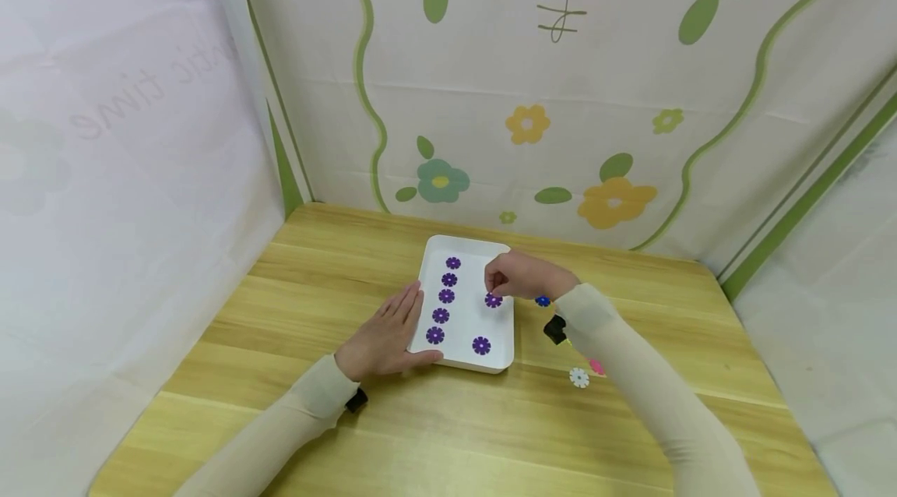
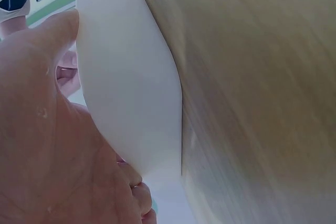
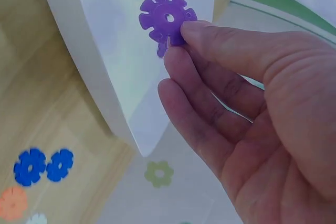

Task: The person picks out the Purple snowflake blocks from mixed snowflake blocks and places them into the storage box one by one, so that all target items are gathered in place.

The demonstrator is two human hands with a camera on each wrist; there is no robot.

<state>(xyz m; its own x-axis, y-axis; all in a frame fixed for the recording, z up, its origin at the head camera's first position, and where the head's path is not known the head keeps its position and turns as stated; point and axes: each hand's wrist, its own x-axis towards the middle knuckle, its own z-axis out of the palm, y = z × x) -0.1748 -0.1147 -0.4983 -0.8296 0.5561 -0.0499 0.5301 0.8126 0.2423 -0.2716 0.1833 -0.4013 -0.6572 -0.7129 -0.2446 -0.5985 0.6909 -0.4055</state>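
Observation:
My right hand (image 1: 529,274) pinches a purple snowflake disc (image 3: 154,22) between thumb and forefinger, over the right side of a white tray (image 1: 466,318). The disc has a notched rim and a small central hole. Along the tray's left side, several more purple discs (image 1: 446,296) form a column. Another purple disc (image 1: 481,345) lies alone near the front right corner. My left hand (image 1: 388,329) rests against the tray's left edge with fingers straight, its thumb along the front rim. In the left wrist view, the tray wall (image 2: 126,77) is right beside the palm.
Right of the tray, blue discs (image 3: 30,167), an orange-pink disc (image 3: 12,203) and a white disc (image 1: 578,378) lie on the wooden table (image 1: 448,435). The right forearm (image 1: 645,372) passes over part of this group. A flower-printed cloth (image 1: 476,61) hangs behind the table.

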